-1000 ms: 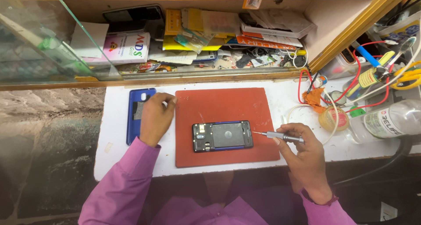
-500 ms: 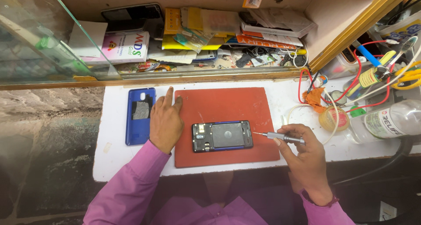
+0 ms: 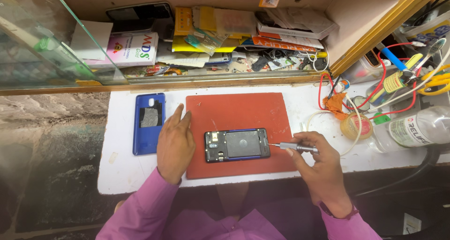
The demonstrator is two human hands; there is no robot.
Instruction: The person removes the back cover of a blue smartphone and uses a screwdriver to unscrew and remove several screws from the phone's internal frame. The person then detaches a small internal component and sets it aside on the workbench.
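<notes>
An opened smartphone [image 3: 236, 145] with its back removed lies on a red work mat [image 3: 239, 111]. My right hand [image 3: 318, 167] grips a slim silver screwdriver [image 3: 293, 147], whose tip touches the phone's right end. Flat on the mat's left edge rests my left hand [image 3: 175, 144], fingers together, just left of the phone and not holding anything. A blue phone back cover [image 3: 149, 123] lies inside-up on the white bench to the left of that hand.
Behind the white bench [image 3: 117, 169] a shelf holds boxes, papers and small parts [image 3: 220, 38]. A glass panel [image 3: 51, 43] stands at the left. Wires, a small round tin [image 3: 355, 126], a plastic bottle [image 3: 415, 127] and tools crowd the right.
My left hand left the blue back cover and moved right onto the mat's edge beside the phone. The right hand stayed with the screwdriver at the phone's right end.
</notes>
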